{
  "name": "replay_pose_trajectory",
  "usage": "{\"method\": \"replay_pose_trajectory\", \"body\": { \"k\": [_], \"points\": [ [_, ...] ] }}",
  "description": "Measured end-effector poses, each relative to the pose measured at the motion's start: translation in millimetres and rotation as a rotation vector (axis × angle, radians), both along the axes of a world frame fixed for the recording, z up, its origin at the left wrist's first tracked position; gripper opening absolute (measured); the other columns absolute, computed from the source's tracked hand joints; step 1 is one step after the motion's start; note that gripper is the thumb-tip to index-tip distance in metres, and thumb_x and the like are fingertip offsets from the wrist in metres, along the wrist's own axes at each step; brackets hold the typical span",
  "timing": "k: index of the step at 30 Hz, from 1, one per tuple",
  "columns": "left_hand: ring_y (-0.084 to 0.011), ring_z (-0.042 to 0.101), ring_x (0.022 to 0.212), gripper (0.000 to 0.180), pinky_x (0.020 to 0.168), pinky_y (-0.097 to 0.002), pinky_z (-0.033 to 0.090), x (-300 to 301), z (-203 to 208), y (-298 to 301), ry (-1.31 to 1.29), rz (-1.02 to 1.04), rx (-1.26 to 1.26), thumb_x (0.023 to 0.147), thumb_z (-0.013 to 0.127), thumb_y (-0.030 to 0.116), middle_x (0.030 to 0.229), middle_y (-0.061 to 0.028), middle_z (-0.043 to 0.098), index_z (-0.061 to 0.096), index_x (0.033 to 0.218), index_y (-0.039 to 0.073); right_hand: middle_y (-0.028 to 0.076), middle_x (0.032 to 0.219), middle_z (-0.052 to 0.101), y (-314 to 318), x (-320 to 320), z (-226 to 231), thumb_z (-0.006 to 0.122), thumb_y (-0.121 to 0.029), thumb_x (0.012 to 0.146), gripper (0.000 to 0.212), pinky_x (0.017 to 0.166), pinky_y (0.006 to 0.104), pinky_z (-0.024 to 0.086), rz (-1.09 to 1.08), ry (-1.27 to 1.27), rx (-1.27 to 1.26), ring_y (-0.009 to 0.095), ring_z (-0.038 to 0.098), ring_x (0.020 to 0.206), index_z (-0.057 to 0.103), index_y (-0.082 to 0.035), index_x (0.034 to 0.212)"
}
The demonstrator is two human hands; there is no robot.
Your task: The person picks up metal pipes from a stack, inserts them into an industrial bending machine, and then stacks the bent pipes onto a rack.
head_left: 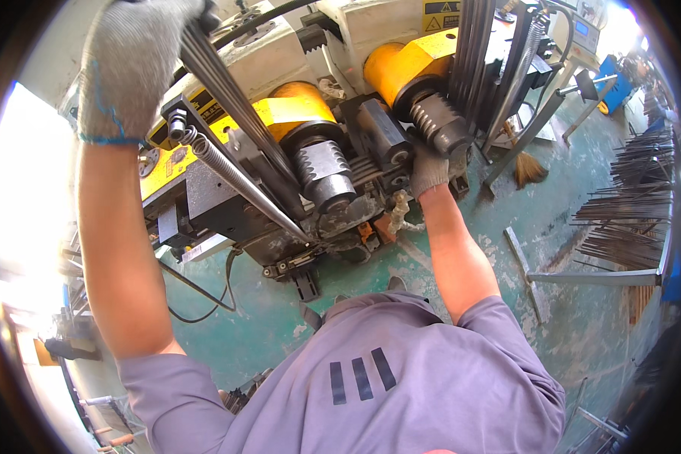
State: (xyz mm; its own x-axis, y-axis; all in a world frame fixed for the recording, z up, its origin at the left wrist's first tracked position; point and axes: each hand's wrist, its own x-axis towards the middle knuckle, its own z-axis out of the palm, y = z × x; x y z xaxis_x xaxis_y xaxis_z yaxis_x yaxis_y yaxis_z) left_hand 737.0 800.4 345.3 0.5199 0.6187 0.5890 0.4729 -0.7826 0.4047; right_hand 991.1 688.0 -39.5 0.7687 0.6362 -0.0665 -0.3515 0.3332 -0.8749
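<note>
My left hand [132, 64], in a grey knit glove with a blue cuff edge, is raised at the upper left. Its fingers close round the upper end of a bundle of long metal rods [238, 98], which slants down to the machine. My right hand [429, 170], also gloved, reaches in below the right toothed metal spindle [440, 125], beside a dark hexagonal block [384, 132]. The machine hides its fingers. The left toothed spindle [324, 170] sticks out of a yellow housing [291, 106], between the rods and the block.
A coil spring on a bar [238, 185] slants beside the left rods. More upright rods [473, 60] stand at the right spindle. Stacked thin rods [620, 204] lie on a metal rack [598, 278] at right. A broom [530, 168] and a control box [583, 32] are behind.
</note>
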Motion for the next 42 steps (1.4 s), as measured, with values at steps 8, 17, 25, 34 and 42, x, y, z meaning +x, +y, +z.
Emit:
{"method": "replay_pose_trajectory", "body": {
  "k": [8,17,25,34,42],
  "points": [
    [-0.0295,0.077,0.094,0.034,0.096,-0.0417,0.061,0.4,-18.0,-33.6,-0.118,-0.213,-0.363,0.095,0.066,0.014,0.095,-0.0183,0.076,0.063,0.124,-0.005,0.007,0.101,0.075,-5.4,4.7,-32.7,0.062,0.002,0.091,0.029,0.079,0.0314,0.057,-0.022,-0.177,-0.085,0.018,0.072,0.090,0.077,-0.009,0.113],
    [-0.0295,0.078,0.094,0.041,0.092,-0.0413,0.064,-2.8,-20.2,-13.2,-0.124,-0.224,-0.295,0.092,0.074,0.017,0.098,-0.0182,0.077,0.064,0.127,-0.005,0.013,0.108,0.078,0.9,11.9,-60.1,0.064,-0.003,0.092,0.028,0.088,0.0340,0.057,-0.084,-0.482,-0.185,0.020,0.074,0.101,0.077,-0.005,0.117],
    [-0.0282,0.076,0.097,0.070,0.098,-0.0435,0.061,9.0,-26.7,-36.9,-0.044,-0.032,-0.138,0.079,0.085,0.045,0.100,-0.0164,0.076,0.065,0.128,-0.002,0.009,0.107,0.073,-0.7,13.1,-48.7,0.075,-0.005,0.088,0.025,0.086,0.0350,0.053,-0.015,-0.179,-0.037,0.021,0.068,0.096,0.069,0.003,0.112],
    [-0.0252,0.078,0.095,0.033,0.091,-0.0363,0.063,-11.6,-18.1,-14.4,-0.021,-0.136,-0.318,0.096,0.071,0.017,0.104,-0.0160,0.079,0.070,0.123,-0.003,0.011,0.111,0.074,0.9,12.4,-50.9,0.077,-0.006,0.089,0.025,0.089,0.0364,0.053,-0.011,-0.297,-0.034,0.022,0.068,0.102,0.071,0.004,0.111],
    [-0.0231,0.078,0.099,0.037,0.094,-0.0353,0.062,-7.6,-16.6,-27.7,0.013,-0.025,-0.203,0.098,0.071,0.019,0.107,-0.0148,0.079,0.067,0.129,0.000,0.011,0.112,0.073,-7.8,5.4,-19.9,0.075,-0.006,0.091,0.028,0.089,0.0370,0.052,0.042,0.013,-0.045,0.021,0.067,0.100,0.070,0.003,0.117]
  ]
}}
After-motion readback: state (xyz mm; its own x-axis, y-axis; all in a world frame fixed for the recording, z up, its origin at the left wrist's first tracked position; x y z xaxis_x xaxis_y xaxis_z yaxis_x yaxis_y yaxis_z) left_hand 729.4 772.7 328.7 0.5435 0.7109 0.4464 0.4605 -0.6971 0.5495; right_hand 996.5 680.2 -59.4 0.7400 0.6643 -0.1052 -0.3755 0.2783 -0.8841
